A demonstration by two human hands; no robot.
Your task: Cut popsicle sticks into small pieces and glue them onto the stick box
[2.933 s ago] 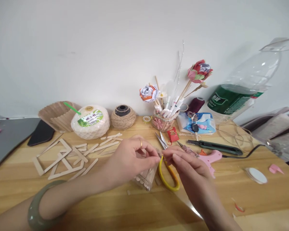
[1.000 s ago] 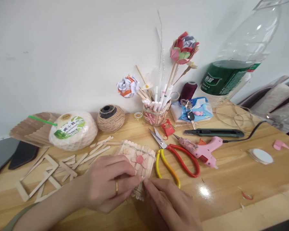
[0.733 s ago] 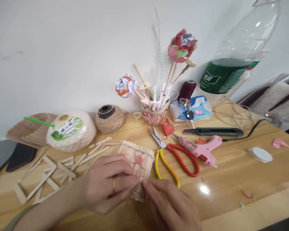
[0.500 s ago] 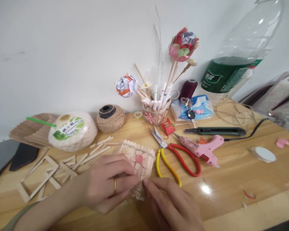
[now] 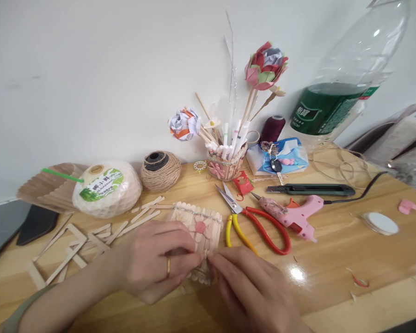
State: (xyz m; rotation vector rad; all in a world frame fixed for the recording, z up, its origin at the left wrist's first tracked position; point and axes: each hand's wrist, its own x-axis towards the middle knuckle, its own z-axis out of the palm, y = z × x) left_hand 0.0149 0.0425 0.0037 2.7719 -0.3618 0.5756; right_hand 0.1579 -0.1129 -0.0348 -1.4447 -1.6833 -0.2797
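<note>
The stick holder (image 5: pixel 197 226), a small container faced with craft sticks and a pink flower, lay on its side at the near middle of the wooden table (image 5: pixel 333 259). The left hand (image 5: pixel 152 263) was closed over its near end, fingers curled in a holding grip. The right hand (image 5: pixel 253 291) met it from the holder's right, thumb and forefinger pinched narrow at the holder's lower edge; what they pinched was too small to tell.

Good practice at this step was judged to be a steady left grip on the holder, with the right fingertips kept clear of the flower face.

Just right of the holder lay the scissors (image 5: pixel 253 222), blades pointing away, handles nearly touching the right hand; these were the closest obstruction. Right of the scissors lay the pink glue gun (image 5: pixel 294 215), and behind that a utility knife (image 5: pixel 310 189). Left of the holder lay loose craft sticks (image 5: pixel 138 217) and stick frames (image 5: pixel 62 254). Behind the holder stood a twine ball (image 5: pixel 159 171) and a pen pot (image 5: pixel 225 164).
</note>
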